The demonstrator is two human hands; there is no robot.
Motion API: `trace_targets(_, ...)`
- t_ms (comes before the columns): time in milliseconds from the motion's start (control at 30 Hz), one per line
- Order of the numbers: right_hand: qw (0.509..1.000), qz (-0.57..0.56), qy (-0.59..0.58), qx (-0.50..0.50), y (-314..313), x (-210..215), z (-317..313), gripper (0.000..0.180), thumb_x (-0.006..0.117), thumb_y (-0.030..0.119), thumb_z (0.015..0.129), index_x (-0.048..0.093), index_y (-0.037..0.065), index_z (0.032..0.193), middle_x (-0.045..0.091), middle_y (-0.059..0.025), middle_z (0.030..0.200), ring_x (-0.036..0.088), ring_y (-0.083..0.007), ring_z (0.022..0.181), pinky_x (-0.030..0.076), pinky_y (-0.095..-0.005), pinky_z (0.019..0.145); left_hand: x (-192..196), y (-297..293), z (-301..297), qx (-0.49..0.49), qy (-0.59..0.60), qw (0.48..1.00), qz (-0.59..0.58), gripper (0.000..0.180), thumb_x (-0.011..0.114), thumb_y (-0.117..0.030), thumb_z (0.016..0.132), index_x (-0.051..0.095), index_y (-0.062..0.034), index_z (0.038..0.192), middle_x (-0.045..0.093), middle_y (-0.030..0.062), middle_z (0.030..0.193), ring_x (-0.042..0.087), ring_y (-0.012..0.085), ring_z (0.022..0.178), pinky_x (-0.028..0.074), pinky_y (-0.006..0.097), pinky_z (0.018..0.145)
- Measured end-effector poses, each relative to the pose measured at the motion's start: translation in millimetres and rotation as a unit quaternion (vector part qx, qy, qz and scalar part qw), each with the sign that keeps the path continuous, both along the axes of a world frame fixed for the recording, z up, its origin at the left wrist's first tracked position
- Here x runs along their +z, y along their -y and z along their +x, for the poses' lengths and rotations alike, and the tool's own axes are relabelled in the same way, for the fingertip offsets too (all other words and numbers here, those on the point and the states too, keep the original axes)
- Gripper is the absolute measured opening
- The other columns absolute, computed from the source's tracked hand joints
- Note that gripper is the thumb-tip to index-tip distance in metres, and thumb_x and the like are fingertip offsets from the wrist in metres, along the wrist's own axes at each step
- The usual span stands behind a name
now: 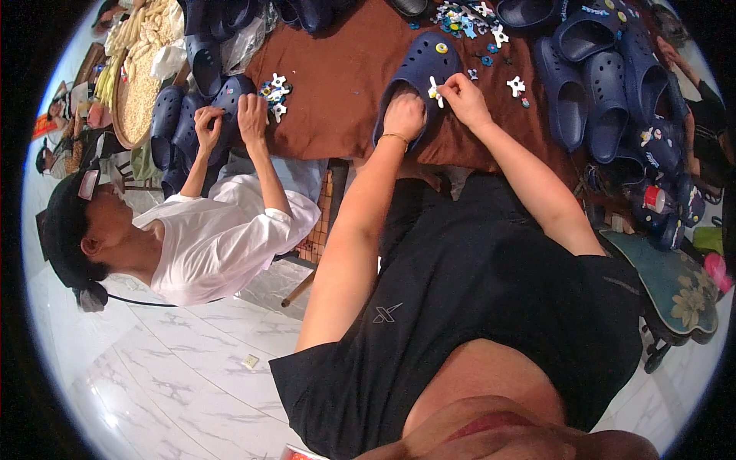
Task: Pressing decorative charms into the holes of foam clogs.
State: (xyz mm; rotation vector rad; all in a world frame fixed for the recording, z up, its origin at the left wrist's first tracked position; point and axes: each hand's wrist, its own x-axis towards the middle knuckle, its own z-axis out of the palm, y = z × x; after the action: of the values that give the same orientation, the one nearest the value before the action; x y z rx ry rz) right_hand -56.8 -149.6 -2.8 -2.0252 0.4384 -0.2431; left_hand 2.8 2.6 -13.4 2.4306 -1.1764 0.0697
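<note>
A navy clog (425,57) with a holed upper lies on the brown cloth in front of me, toe pointing away. My left hand (404,116) reaches into its foot opening, fingers curled and partly hidden by the upper, holding the clog. One round yellow-and-white charm (441,47) sits on the clog's toe. Beside the upper's right edge, my right hand (463,100) pinches a small white charm (434,90) with a spot of yellow. Further right on the cloth lie a white charm (516,86) and a small blue-and-red one (525,102).
Brown cloth (330,69) covers the table. Loose charms (468,19) lie at the back, with another pile (274,96) at left. Navy clogs (606,100) crowd the right side. At left, a person in white (230,230) works at another clog (232,96).
</note>
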Motion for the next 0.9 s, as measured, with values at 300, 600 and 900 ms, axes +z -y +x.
trace_targets(300,0.976,-0.201,0.058,-0.057,-17.9,-6.1,5.1,0.029,0.057,0.034,0.075,0.047,0.009,0.085,0.05,-0.0093,0.082,0.05,-0.0307,0.077,0.037,-0.0434,0.064,-1.2,1.3,2.3,-0.012,0.014,1.0,0.015,0.014,0.049,-0.013,0.068,0.056,-0.0035,0.061,0.055,0.0134,0.071,0.055,0.0287,0.071,0.044,0.039,0.066)
trace_targets(600,0.988,-0.119,0.027,-0.092,64.0,3.8,11.2,0.023,0.059,0.025,0.074,0.056,0.005,0.085,0.055,-0.0143,0.082,0.056,-0.0289,0.08,0.044,-0.0359,0.068,3.3,2.1,-1.9,0.003,0.0,1.0,-0.001,0.008,0.051,-0.011,0.066,0.052,-0.0026,0.065,0.052,0.0138,0.07,0.053,0.0305,0.073,0.042,0.04,0.068)
trace_targets(900,0.928,-0.314,-0.194,-0.049,105.3,2.4,30.3,0.036,0.06,0.033,0.072,0.053,0.005,0.094,0.056,-0.019,0.097,0.055,-0.0367,0.088,0.044,-0.0438,0.074,5.0,-0.6,-14.4,0.016,-0.005,1.0,-0.011,0.012,0.045,-0.011,0.071,0.053,-0.0026,0.068,0.054,0.0142,0.073,0.053,0.0314,0.075,0.042,0.041,0.069)
